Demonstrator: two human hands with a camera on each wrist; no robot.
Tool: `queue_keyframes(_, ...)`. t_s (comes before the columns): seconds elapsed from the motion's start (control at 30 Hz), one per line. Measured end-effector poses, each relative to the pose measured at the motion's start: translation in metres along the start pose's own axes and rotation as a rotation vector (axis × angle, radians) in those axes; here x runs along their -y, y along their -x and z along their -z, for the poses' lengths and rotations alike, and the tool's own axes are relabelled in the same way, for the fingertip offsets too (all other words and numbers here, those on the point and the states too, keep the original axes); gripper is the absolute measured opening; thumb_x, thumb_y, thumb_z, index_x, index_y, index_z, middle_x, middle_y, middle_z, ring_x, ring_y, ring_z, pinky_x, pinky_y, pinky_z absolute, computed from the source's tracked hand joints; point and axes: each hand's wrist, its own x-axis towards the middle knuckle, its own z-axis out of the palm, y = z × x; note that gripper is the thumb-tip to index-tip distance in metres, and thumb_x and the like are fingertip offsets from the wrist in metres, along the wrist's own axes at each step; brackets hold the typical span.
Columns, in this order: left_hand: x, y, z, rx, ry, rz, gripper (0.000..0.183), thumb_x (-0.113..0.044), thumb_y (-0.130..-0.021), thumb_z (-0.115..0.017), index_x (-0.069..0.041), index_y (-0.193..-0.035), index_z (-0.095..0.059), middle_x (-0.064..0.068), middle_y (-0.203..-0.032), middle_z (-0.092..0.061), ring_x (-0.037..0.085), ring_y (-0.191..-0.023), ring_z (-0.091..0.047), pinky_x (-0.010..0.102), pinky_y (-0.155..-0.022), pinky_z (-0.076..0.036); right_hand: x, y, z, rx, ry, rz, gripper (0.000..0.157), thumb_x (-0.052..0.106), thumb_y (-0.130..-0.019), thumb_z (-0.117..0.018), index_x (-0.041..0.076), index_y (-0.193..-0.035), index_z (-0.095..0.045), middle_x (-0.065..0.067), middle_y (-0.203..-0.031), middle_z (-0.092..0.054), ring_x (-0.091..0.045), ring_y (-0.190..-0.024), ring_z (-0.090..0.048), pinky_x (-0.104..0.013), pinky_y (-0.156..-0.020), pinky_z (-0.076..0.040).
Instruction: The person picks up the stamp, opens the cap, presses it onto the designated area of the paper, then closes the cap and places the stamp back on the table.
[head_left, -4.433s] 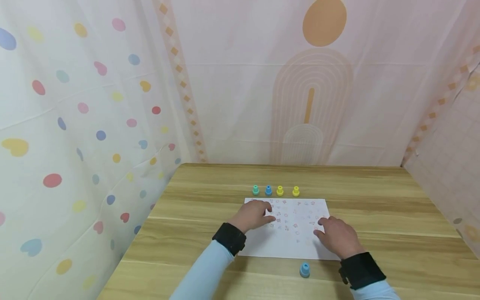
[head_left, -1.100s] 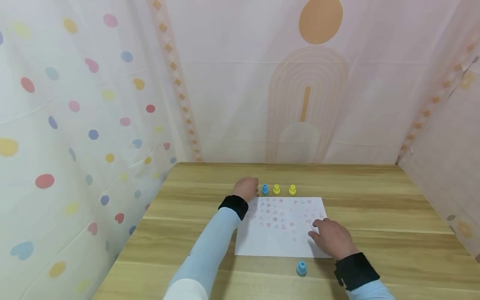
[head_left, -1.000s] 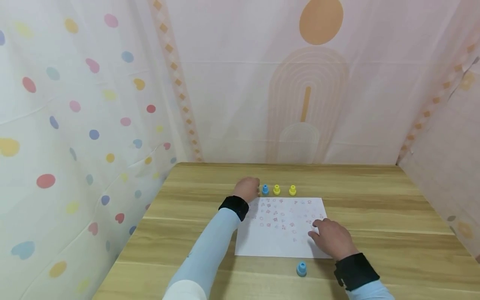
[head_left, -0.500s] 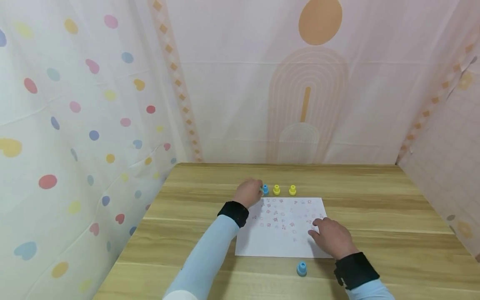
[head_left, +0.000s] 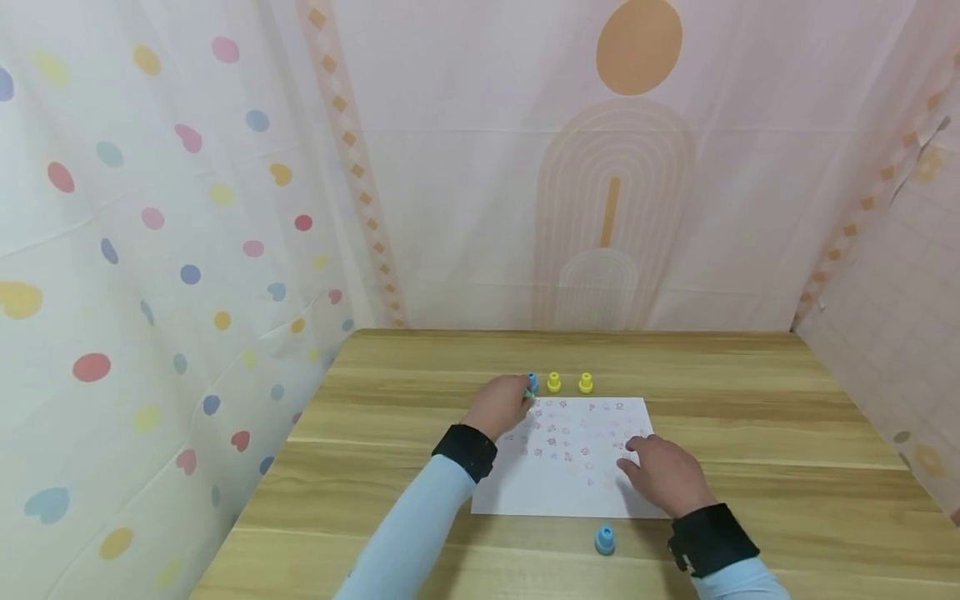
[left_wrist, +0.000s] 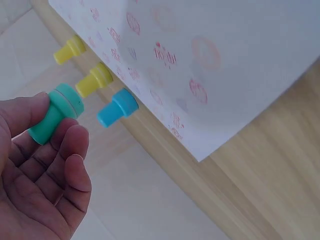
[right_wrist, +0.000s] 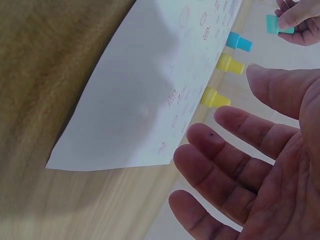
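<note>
My left hand (head_left: 498, 406) pinches a green toy stamp (left_wrist: 56, 112) between thumb and fingers, held above the table by the back left corner of a white sheet of paper (head_left: 555, 492). Small red and faint purple stamp prints cover the paper's upper part. Over its right edge is my right hand (head_left: 669, 475), fingers relaxed and holding nothing; whether it touches the sheet I cannot tell. Behind the paper stand a blue stamp (left_wrist: 118, 107), a yellow stamp (head_left: 553, 382) and another yellow stamp (head_left: 586, 383). In the head view the left fingers partly hide that blue stamp.
A second blue stamp (head_left: 605, 540) stands on the wooden table (head_left: 765, 433) in front of the paper's near edge. Patterned curtains (head_left: 457, 167) hang behind the table and at both sides.
My left hand went from over the paper to the row of stamps and took the green stamp. It has since come slightly nearer and right with it. My right hand stays nearly still.
</note>
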Motion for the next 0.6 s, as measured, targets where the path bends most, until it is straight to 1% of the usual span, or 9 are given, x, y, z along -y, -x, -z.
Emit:
queue_keyframes(0.07, -0.002, 0.004, -0.001, 0.004, 0.002, 0.007, 0.017, -0.019, -0.096, -0.068, -0.009, -0.110, -0.069, 0.000, -0.094, -0.069, 0.011, -0.076, -0.058, 0.026, -0.080, -0.053, 0.000, 0.000, 0.000, 0.002, 0.001, -0.004, 0.032, 0.022, -0.092, -0.071, -0.001, -0.114, -0.068, -0.020, -0.109, -0.068, -0.037, -0.099, -0.064, -0.054, -0.087, -0.051)
queue_keyframes(0.13, -0.005, 0.007, -0.002, 0.004, 0.002, 0.006, 0.016, -0.020, -0.096, -0.068, -0.010, -0.109, -0.068, -0.001, -0.090, -0.067, 0.011, -0.073, -0.056, 0.023, -0.073, -0.052, 0.000, -0.001, -0.001, 0.005, 0.001, -0.006, 0.032, 0.022, -0.092, -0.071, -0.001, -0.114, -0.068, -0.020, -0.109, -0.068, -0.037, -0.099, -0.064, -0.054, -0.087, -0.051)
queue_keyframes(0.23, -0.008, 0.013, -0.004, -0.003, 0.018, -0.003, 0.014, -0.020, -0.095, -0.070, -0.011, -0.105, -0.069, -0.003, -0.084, -0.064, 0.011, -0.068, -0.054, 0.022, -0.064, -0.048, 0.000, -0.001, -0.001, 0.003, 0.000, -0.007, 0.031, 0.022, -0.092, -0.071, -0.001, -0.114, -0.068, -0.020, -0.109, -0.068, -0.037, -0.100, -0.064, -0.054, -0.087, -0.051)
queue_keyframes(0.3, -0.011, 0.016, -0.006, -0.010, 0.040, -0.008, 0.012, -0.020, -0.094, -0.070, -0.011, -0.101, -0.068, -0.004, -0.080, -0.062, 0.011, -0.066, -0.053, 0.021, -0.060, -0.046, -0.001, -0.002, -0.002, -0.004, 0.000, -0.001, 0.031, 0.022, -0.093, -0.071, -0.001, -0.113, -0.069, -0.020, -0.108, -0.068, -0.037, -0.100, -0.064, -0.053, -0.086, -0.051)
queue_keyframes(0.43, -0.016, 0.023, -0.011, -0.022, 0.086, -0.015, 0.011, -0.020, -0.094, -0.071, -0.012, -0.098, -0.067, -0.005, -0.078, -0.059, 0.011, -0.066, -0.053, 0.021, -0.060, -0.046, -0.001, -0.002, -0.003, -0.025, -0.010, 0.009, 0.030, 0.022, -0.092, -0.071, 0.000, -0.113, -0.069, -0.019, -0.107, -0.068, -0.035, -0.097, -0.065, -0.052, -0.084, -0.052)
queue_keyframes(0.6, -0.021, 0.030, -0.015, -0.032, 0.120, -0.034, 0.011, -0.021, -0.094, -0.071, -0.011, -0.099, -0.067, -0.005, -0.080, -0.060, 0.009, -0.066, -0.052, 0.022, -0.061, -0.046, 0.000, -0.002, -0.003, -0.048, -0.024, 0.018, 0.029, 0.021, -0.093, -0.070, 0.000, -0.112, -0.069, -0.017, -0.103, -0.069, -0.031, -0.091, -0.065, -0.049, -0.079, -0.053)
